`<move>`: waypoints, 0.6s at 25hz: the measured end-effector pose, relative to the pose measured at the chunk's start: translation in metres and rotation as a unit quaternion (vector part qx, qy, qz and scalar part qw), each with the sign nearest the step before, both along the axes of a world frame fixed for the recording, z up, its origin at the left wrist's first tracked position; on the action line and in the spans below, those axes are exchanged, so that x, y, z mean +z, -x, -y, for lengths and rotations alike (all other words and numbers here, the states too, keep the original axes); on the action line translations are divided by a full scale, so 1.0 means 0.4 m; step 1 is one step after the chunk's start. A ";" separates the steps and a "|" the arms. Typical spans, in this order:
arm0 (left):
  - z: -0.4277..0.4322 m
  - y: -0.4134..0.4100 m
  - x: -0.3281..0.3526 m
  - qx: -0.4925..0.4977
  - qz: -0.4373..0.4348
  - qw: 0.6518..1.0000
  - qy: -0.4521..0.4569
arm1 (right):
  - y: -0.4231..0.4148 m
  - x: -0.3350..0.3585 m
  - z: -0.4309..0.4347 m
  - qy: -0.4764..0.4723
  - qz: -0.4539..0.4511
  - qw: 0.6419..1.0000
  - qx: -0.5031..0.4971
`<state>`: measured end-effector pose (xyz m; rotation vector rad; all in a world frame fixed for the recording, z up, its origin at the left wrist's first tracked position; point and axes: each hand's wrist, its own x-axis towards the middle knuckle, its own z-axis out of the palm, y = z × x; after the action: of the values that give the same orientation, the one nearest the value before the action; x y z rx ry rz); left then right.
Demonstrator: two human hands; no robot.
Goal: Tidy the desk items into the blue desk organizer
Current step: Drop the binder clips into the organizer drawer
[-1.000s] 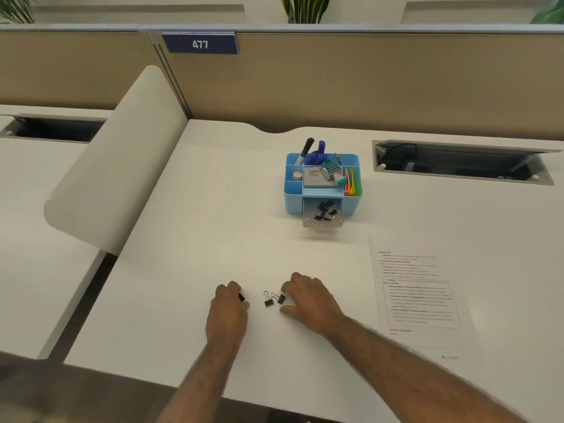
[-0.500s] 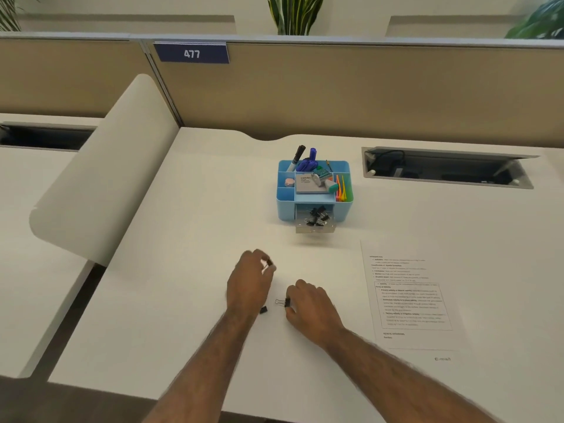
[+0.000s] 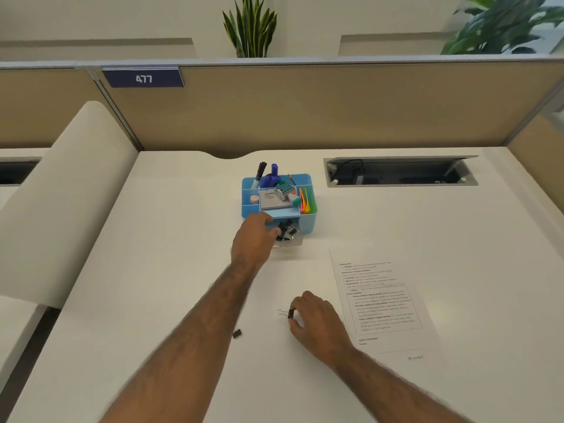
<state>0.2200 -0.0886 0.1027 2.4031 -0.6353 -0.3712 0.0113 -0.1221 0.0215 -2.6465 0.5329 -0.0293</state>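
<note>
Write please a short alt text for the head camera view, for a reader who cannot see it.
A person's left hand reaches into the open drawer of a blue desk organizer holding binder clips, while the right hand pinches a binder clip on the white desk. Another clip lies loose nearby.

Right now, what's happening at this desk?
A person is tidying binder clips into a blue desk organizer. The left hand is reaching into its pulled-out clear drawer, which already holds several black clips; whether it holds one is hidden. The right hand is pinching a binder clip on the white desk. Another small black clip lies loose by the left forearm. A printed sheet lies to the right.
</note>
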 end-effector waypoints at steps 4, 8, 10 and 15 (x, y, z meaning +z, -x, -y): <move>-0.168 0.083 -0.042 -0.035 0.030 0.999 -0.012 | -0.079 0.063 0.090 -0.011 0.051 0.997 -0.053; -0.402 0.187 -0.134 -0.018 -0.054 0.993 -0.098 | -0.209 0.160 0.180 -0.009 0.085 0.992 -0.096; -0.469 0.234 -0.164 -0.007 -0.076 0.990 -0.119 | -0.257 0.178 0.211 0.003 0.077 0.992 -0.095; -0.499 0.296 -0.191 -0.006 -0.047 0.992 -0.121 | -0.303 0.164 0.234 -0.017 0.067 0.992 -0.104</move>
<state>0.1015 0.1110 0.0264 2.5922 -0.5909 -0.5935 0.1326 -0.2156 0.0871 -2.5234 0.7535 -0.2570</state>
